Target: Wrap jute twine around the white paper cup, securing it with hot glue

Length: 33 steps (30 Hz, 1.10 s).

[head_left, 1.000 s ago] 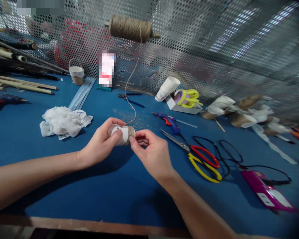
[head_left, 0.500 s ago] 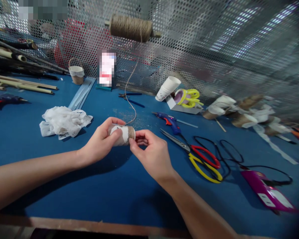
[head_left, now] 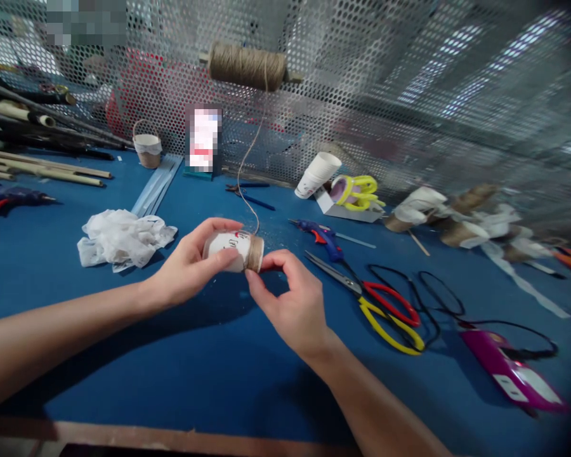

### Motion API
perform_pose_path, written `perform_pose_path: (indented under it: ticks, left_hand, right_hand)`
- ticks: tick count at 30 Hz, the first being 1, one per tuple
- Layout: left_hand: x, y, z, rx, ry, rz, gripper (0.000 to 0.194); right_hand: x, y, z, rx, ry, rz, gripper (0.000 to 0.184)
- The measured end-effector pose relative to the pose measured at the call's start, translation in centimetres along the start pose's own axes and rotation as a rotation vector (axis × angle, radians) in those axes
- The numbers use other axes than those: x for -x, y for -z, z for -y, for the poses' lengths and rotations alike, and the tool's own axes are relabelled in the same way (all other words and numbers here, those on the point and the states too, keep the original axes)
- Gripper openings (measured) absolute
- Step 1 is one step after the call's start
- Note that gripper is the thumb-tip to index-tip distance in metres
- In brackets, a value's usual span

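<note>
A white paper cup (head_left: 228,244) lies sideways above the table, its rim end toward the right. My left hand (head_left: 200,252) grips it round the body, thumb in front and fingers behind. Brown twine (head_left: 254,253) is wound in a band round the cup near the rim. My right hand (head_left: 288,289) pinches at that rim end, thumb below and fingertips partly hidden behind the edge. From the cup a strand of twine (head_left: 244,190) runs up to a large spool of twine (head_left: 245,66) on a rod by the perforated panel.
Right of my hands lie a blue glue gun (head_left: 324,238), scissors (head_left: 361,292) and a purple power strip (head_left: 509,368). Crumpled white lace (head_left: 124,238) is at the left. Stacked cups (head_left: 318,174), pliers (head_left: 252,197) and a small basket (head_left: 148,151) stand or lie farther back.
The cup has turned in my hands, bringing its printed marks into view. My right fingers have shifted slightly at the rim. The whole view has moved down a little.
</note>
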State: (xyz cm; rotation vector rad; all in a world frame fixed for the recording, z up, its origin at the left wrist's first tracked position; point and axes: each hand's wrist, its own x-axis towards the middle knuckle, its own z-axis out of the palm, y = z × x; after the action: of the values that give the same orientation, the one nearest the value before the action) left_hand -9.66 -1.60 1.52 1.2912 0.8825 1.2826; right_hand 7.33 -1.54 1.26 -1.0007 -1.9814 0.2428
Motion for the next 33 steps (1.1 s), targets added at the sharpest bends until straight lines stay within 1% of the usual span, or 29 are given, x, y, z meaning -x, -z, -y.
perform_pose_path:
  ticks: [2,3,4,5,6,8,10,11,13,15,16,17,18,19,21,24,28,33]
  left_hand:
    - [-0.5,0.3,-0.4,0.148,0.129,-0.003,0.03]
    - [-0.7,0.4,-0.6,0.184,0.169,-0.006,0.03]
    - [-0.8,0.4,-0.7,0.205,0.197,-0.012,0.03]
    - [-0.9,0.5,-0.7,0.207,0.198,-0.012,0.029]
    - [-0.9,0.4,-0.7,0.193,0.183,-0.003,0.029]
    - [-0.6,0.3,-0.6,0.128,0.131,0.029,0.027]
    - [-0.3,0.1,-0.4,0.019,0.077,0.068,0.026]
    - [0.0,0.0,-0.3,-0.039,0.049,0.084,0.025]
    - [0.4,-0.2,-0.1,-0.135,0.006,0.118,0.022]
    - [0.7,-0.4,0.1,-0.181,-0.006,0.16,0.017]
    - [0.8,-0.5,0.2,-0.194,-0.002,0.18,0.014]
    - [0.9,-0.5,0.2,-0.204,0.009,0.203,0.013]
    - [1.0,-0.6,0.3,-0.213,0.02,0.225,0.013]
    - [1.0,-0.6,0.3,-0.22,0.032,0.242,0.012]
    - [1.1,-0.7,0.3,-0.228,0.058,0.263,0.013]
    - [1.0,-0.8,0.1,-0.201,0.105,0.256,0.015]
    - [0.9,-1.0,-0.2,-0.127,0.178,0.237,0.02]
    - [0.7,-1.0,0.0,-0.035,0.269,0.263,0.027]
  right_hand:
    - [0.1,0.1,-0.2,0.03,0.12,0.028,0.011]
    - [0.1,0.2,-0.3,0.021,0.161,0.056,0.011]
    - [0.1,0.3,-0.4,-0.007,0.178,0.081,0.011]
    - [0.0,0.6,-0.4,-0.05,0.165,0.093,0.01]
    - [-0.1,0.8,-0.5,-0.098,0.125,0.088,0.008]
    - [-0.4,1.3,-0.6,-0.174,-0.012,0.031,0.005]
    - [-0.7,1.7,-0.7,-0.209,-0.149,-0.004,0.013]
    - [-0.9,1.8,-0.8,-0.228,-0.2,0.016,0.017]
    - [-1.2,1.8,-1.0,-0.31,-0.297,0.128,0.028]
    - [-1.3,1.6,-1.2,-0.463,-0.424,0.309,0.038]
    - [-1.3,1.5,-1.2,-0.548,-0.496,0.391,0.041]
    - [-1.3,1.3,-1.3,-0.629,-0.563,0.443,0.04]
    - [-1.2,1.1,-1.3,-0.698,-0.622,0.46,0.035]
    - [-1.2,0.9,-1.4,-0.758,-0.669,0.443,0.029]
    - [-1.0,0.6,-1.4,-0.844,-0.735,0.357,0.02]
    - [-0.9,0.5,-1.5,-0.892,-0.791,0.278,0.015]
    - [-0.9,0.7,-1.5,-0.861,-0.78,0.22,0.016]
    - [-0.8,0.6,-1.8,-0.789,-0.746,0.237,0.018]
